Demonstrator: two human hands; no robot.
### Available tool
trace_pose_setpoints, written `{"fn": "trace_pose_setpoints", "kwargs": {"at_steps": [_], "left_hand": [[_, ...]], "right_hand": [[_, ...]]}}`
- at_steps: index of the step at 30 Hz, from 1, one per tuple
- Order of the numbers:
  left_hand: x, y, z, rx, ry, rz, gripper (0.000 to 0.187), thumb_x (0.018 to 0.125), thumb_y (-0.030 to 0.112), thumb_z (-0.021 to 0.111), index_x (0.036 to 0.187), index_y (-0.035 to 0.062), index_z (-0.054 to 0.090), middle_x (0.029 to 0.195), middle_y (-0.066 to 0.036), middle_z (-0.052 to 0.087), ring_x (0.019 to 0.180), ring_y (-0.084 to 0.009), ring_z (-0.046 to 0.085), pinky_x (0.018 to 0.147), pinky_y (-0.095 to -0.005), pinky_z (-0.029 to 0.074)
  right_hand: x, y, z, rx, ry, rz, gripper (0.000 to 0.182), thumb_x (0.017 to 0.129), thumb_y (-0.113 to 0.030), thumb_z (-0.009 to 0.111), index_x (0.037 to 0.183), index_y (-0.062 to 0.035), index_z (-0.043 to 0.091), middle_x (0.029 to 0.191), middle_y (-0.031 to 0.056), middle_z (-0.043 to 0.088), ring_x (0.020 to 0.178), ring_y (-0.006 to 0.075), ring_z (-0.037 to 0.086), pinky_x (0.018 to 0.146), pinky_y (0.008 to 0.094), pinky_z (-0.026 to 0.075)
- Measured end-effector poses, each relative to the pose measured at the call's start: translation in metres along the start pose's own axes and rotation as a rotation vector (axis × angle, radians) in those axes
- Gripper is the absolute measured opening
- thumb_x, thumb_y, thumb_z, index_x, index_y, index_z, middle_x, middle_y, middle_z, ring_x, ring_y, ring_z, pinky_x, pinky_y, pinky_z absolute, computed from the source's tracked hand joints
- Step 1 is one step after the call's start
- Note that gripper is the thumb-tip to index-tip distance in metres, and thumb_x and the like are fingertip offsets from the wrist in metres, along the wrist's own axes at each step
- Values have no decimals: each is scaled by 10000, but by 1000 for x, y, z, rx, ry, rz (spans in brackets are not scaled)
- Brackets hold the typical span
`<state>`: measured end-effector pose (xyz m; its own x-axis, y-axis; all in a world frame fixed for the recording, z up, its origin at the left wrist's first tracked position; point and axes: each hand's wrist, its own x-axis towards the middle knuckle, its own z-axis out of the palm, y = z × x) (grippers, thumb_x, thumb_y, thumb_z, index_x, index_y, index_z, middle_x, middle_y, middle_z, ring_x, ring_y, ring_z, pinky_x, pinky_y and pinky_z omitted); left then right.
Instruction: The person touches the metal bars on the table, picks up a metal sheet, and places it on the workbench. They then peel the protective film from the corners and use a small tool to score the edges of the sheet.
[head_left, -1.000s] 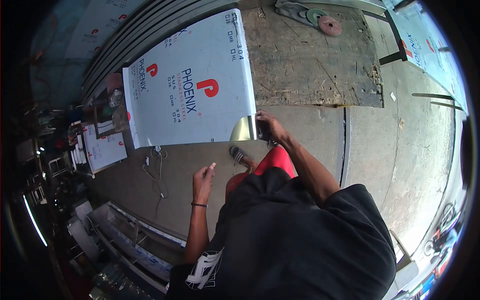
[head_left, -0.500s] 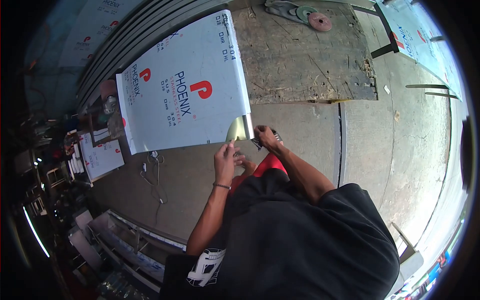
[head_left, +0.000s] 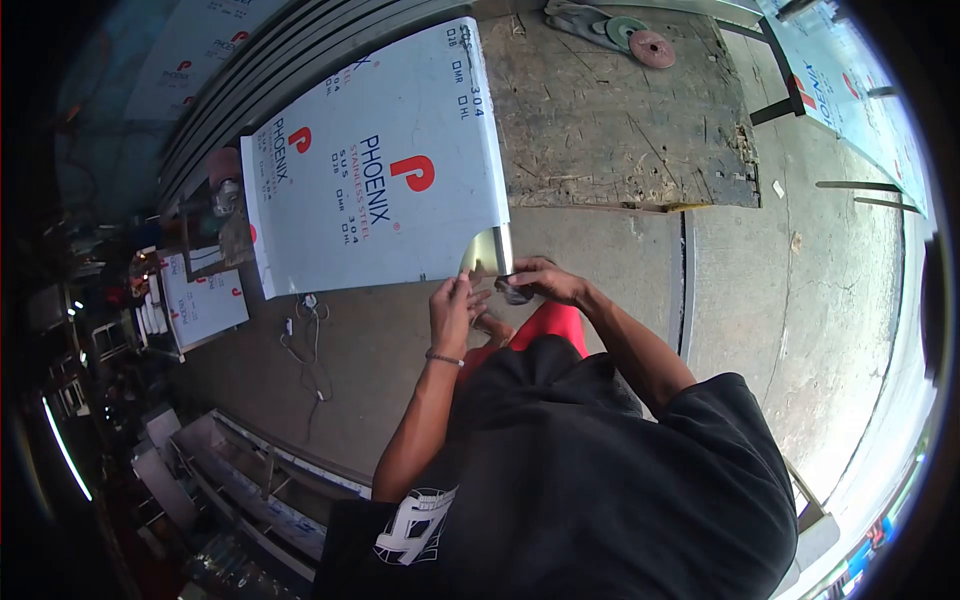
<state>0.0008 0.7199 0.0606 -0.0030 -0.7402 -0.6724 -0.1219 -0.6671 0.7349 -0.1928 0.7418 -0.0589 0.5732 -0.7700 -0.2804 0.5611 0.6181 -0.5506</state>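
Observation:
A stainless steel panel [head_left: 330, 180] with folded edges lies on the bench, covered in white printed protective film. At its near right corner the film is off, showing a patch of bare shiny metal [head_left: 486, 254]. My left hand [head_left: 455, 308] is at the near edge beside this patch, thumb and forefinger pinched at the film's border, other fingers loosely curled. My right hand [head_left: 548, 280] is at the panel's corner, fingertips pinched together against the folded edge. What lies between its fingertips is too small to make out. A blurred dark grey thing [head_left: 514, 291] shows just below them.
A scarred wooden board [head_left: 620, 120] adjoins the panel, with abrasive discs [head_left: 652, 49] at its far end. An angle grinder [head_left: 226, 190] is left of the panel. A white cable [head_left: 318, 340] lies on the floor. Film-covered sheets [head_left: 850, 95] stand at the upper right.
My right hand has turned flatter and shifted slightly along the panel's corner. My left hand keeps its place at the near edge. The whole view has shifted a little.

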Motion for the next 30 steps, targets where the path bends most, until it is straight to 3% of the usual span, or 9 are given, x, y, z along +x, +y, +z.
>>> {"fn": "trace_pose_setpoints", "kwargs": {"at_steps": [11,13,17,19,22,26,28,29,30], "left_hand": [[-11,-2,-35,-46,57,-21,286,1017,345,551,921,78,518,1203,-143,663,960,-207,694,778,-328,553],[-16,-6,-46,-59,80,-29,280,1018,345,549,962,71,538,1192,-136,671,961,-206,694,780,-328,553],[-23,-29,-91,17,67,-26,317,1016,357,549,1103,56,596,1140,-105,699,938,-187,694,766,-313,546],[-28,-59,-121,54,119,-36,337,1006,377,562,1087,54,610,1095,-90,703,900,-169,694,724,-291,537],[-39,-134,-173,158,271,-134,387,985,425,587,1023,49,669,969,-66,719,802,-136,692,639,-271,518],[-72,-270,-235,222,306,-219,429,975,417,604,834,21,689,712,-65,692,626,-153,666,548,-306,506],[-91,-316,-251,718,168,-335,446,953,406,597,795,-6,665,697,-154,683,600,-265,666,586,-420,536],[-108,-352,-262,1102,28,119,412,958,396,572,832,17,675,692,-167,669,646,-296,671,646,-454,541],[-116,-383,-270,1426,-6,329,361,979,364,541,880,41,669,703,-154,661,677,-312,668,683,-465,536]], "right_hand": [[8,9,10,-603,133,123,293,952,-212,651,1144,9,661,1042,83,711,969,161,647,881,303,498],[11,27,-7,-913,163,-30,295,955,-228,623,1098,27,660,1011,119,712,953,181,646,880,309,495],[-2,44,-46,-500,285,207,352,947,-275,603,1068,53,648,988,151,707,954,206,638,883,316,485],[-18,40,-58,-842,317,-29,268,955,-259,586,973,-3,661,906,88,661,736,144,638,658,305,509],[-51,12,-49,-655,343,-34,269,953,-271,599,877,-15,629,844,90,648,674,142,631,606,289,512],[-76,-26,-22,-834,399,143,271,946,-246,635,824,-8,598,806,108,656,681,145,648,564,285,521],[-80,-35,-2,-655,463,34,230,938,-191,664,843,-1,574,763,120,658,686,161,669,523,295,523],[-82,-43,11,-671,482,19,230,938,-191,664,843,-1,574,763,120,658,686,161,669,523,295,523],[-83,-53,26,-646,530,-47,211,928,-168,679,861,-7,562,737,113,653,675,165,674,510,294,522]]}}
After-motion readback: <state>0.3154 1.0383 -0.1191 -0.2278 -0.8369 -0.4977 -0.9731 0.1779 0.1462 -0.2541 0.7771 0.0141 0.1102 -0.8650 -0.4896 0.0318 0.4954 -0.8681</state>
